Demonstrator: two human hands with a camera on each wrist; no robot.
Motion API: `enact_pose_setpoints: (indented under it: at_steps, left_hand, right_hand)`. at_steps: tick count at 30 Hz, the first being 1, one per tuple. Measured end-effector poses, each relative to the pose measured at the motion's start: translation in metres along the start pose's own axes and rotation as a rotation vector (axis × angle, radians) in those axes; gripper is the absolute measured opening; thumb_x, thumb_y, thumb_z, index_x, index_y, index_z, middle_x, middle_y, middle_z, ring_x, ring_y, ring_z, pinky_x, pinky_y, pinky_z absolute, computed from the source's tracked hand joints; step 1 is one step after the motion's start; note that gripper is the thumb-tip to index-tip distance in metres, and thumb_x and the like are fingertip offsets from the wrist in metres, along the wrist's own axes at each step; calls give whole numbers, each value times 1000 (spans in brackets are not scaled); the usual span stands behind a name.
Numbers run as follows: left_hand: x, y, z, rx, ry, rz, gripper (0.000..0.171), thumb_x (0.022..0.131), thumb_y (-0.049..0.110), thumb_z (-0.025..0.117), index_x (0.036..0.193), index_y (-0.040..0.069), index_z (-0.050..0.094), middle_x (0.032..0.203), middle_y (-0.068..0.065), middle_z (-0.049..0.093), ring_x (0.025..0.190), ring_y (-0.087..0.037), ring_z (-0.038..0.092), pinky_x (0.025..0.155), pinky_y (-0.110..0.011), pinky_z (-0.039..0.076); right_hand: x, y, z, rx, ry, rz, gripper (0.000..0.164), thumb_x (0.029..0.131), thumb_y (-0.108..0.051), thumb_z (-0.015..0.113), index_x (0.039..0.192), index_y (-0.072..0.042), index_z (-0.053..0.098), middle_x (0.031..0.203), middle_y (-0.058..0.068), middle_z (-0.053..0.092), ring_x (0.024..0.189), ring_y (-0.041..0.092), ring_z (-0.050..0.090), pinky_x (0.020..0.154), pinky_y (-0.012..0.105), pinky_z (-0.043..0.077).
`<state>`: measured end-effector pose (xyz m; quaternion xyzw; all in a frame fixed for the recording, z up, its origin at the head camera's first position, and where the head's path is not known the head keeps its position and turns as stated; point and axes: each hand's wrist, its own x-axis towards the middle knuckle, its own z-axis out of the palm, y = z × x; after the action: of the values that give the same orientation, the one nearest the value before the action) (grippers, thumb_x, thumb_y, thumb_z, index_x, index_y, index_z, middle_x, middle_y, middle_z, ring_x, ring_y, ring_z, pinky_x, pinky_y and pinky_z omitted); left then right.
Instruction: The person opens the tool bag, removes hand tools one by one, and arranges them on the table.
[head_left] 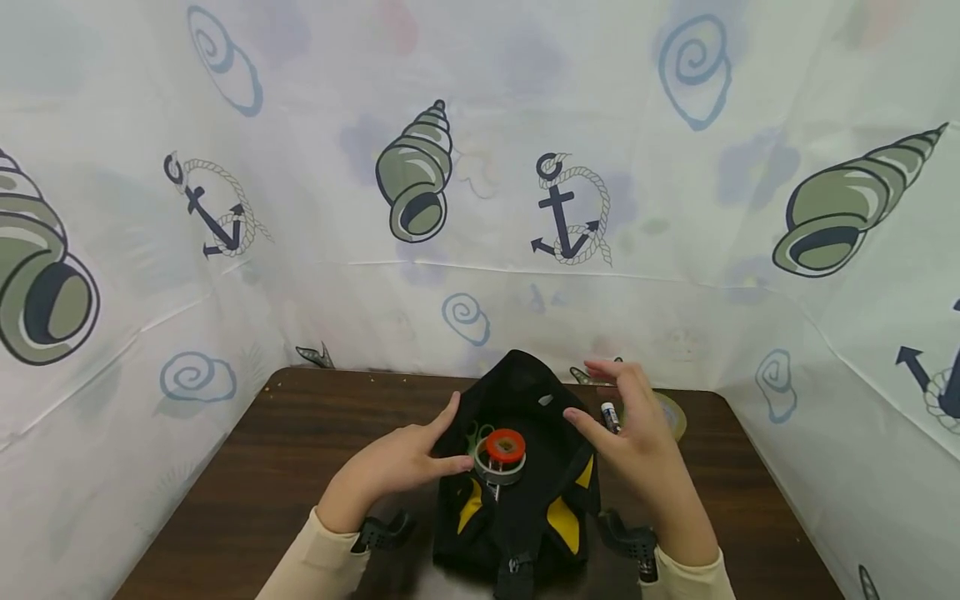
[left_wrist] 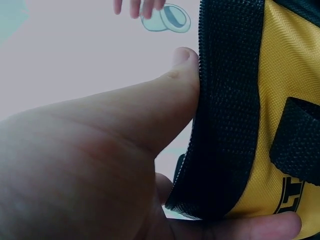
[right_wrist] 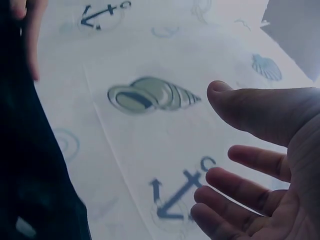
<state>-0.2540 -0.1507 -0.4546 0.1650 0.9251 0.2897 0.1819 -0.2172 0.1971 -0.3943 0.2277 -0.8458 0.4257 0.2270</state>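
A black and yellow tool bag (head_left: 517, 542) stands with its top spread wide. Inside it are a red-cored tape roll (head_left: 505, 446), a grey ring-shaped roll (head_left: 501, 477) under it, and green-handled scissors (head_left: 477, 435). My left hand (head_left: 397, 462) is at the bag's left rim, fingers extended. In the left wrist view, its thumb lies against the zipper edge (left_wrist: 201, 55), and one straight finger crosses the yellow side (left_wrist: 280, 60). My right hand (head_left: 633, 425) hovers by the right rim with spread, gently bent fingers; the right wrist view shows nothing in it.
Behind the right hand, a small white-capped tube (head_left: 610, 415) and a yellowish tape roll (head_left: 675, 415) lie on the dark wood table (head_left: 300, 450). A white cloth (head_left: 315, 208) printed with shells and anchors hangs around the back and sides.
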Motion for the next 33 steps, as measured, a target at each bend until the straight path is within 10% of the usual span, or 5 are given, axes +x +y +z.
enact_pose_setpoints:
  at_steps: [10,18,33]
  left_hand:
    - [2,0,2,-6,14,-23,108,92,84,63,172,51,-1,159,-9,62,132,-31,70,110,-62,54]
    - [-1,4,0,-3,25,-15,105,96,78,66,174,47,3,161,-12,59,134,-33,69,110,-63,54]
    - [-4,2,-4,-13,8,-4,107,95,80,64,175,45,1,159,-11,61,135,-33,69,108,-62,55]
  right_hand:
    - [21,-21,31,45,-205,77,61,99,-26,84,152,-14,55,144,9,58,130,27,62,111,50,55]
    - [45,-29,56,-89,-478,388,56,97,-42,85,141,-15,63,137,11,65,122,31,67,105,55,58]
    - [66,14,115,-267,-715,492,67,91,-41,91,140,-5,64,138,21,62,104,28,67,96,52,62]
